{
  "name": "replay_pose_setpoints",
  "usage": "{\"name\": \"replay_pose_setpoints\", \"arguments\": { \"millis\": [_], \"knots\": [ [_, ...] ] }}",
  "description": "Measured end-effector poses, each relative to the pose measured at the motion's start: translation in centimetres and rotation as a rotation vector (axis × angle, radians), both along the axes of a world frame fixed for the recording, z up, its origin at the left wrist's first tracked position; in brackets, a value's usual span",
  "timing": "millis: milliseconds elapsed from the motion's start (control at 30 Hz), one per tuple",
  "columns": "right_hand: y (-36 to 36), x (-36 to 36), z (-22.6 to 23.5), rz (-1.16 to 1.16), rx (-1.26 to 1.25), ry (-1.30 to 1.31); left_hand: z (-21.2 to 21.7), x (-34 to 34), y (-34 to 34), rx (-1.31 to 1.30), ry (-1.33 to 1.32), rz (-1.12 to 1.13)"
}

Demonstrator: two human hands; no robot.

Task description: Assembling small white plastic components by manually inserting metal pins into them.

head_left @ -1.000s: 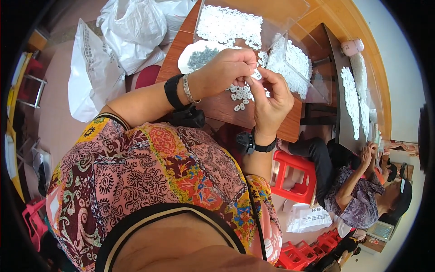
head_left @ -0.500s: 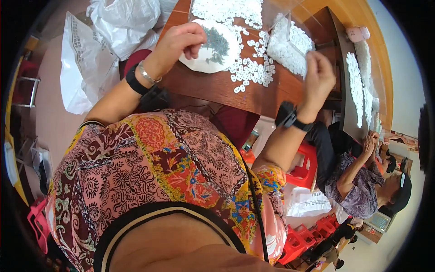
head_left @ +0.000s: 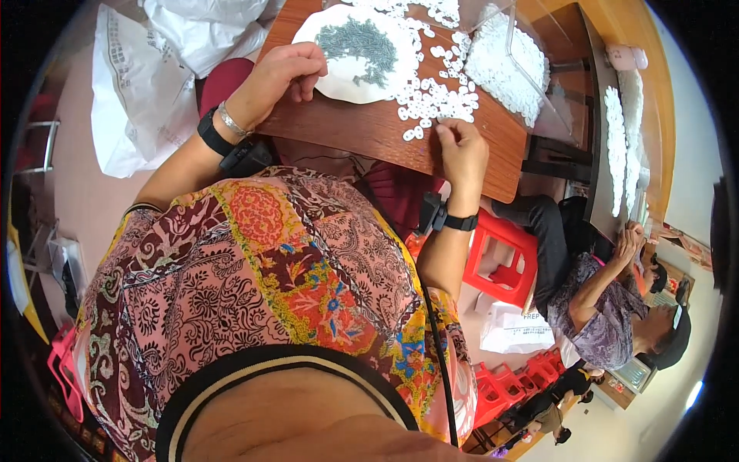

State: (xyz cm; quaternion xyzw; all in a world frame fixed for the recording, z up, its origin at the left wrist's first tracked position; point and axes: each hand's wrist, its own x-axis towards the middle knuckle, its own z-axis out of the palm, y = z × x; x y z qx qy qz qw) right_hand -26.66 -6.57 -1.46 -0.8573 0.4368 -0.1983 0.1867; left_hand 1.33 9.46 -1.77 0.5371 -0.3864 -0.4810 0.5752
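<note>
- The left hand (head_left: 281,73) rests on the edge of a round white plate (head_left: 339,81), fingers curled loosely down and gathered at the rim; whether they pinch anything cannot be told.
- The plate is flat and smooth, and carries a heap of thin grey metal pins (head_left: 358,42), fine and bristly-looking.
- The right hand (head_left: 460,150) sits at the near edge of the wooden table (head_left: 362,131), thumb and fingertips pressed together at the edge of a loose scatter of small white round plastic pieces (head_left: 431,96); the piece pinched, if any, is too small to make out.
- The white pieces lie spread over the brown, glossy tabletop, just right of the plate and touching its rim.
- A clear plastic tray (head_left: 508,61) further right holds more of the white pieces, packed thick.
- Each wrist wears a black band; the left also has a thin silver bangle (head_left: 231,121).
- Crumpled white plastic bags (head_left: 146,85) lie on the floor to the left of the table.
- A red plastic stool (head_left: 504,258) stands below the table edge.
</note>
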Motion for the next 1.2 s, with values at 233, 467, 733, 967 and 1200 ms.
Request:
{"name": "replay_pose_setpoints", "arguments": {
  "millis": [233, 467, 733, 967, 1200],
  "knots": [
    [-4.6, 0.6, -0.8, -0.089, -0.198, 0.244, -0.3, -0.3, 0.7, 0.032, 0.009, -0.002],
    [-4.3, 2.1, 0.6, -0.054, 0.009, 0.218, -0.7, -0.2, 1.2, 0.039, 0.024, 0.037],
    [-4.4, 2.7, -0.4, 0.002, -0.010, 0.157, -0.3, -0.9, 1.0, 0.078, 0.018, 0.007],
    [-4.6, 3.1, -1.2, -0.014, 0.070, 0.039, -0.1, -1.2, 0.4, 0.067, 0.014, -0.009],
    [-5.8, 1.5, -2.8, 0.042, 0.279, -0.263, -0.1, -1.4, -0.2, 0.069, -0.026, -0.048]
  ]
}}
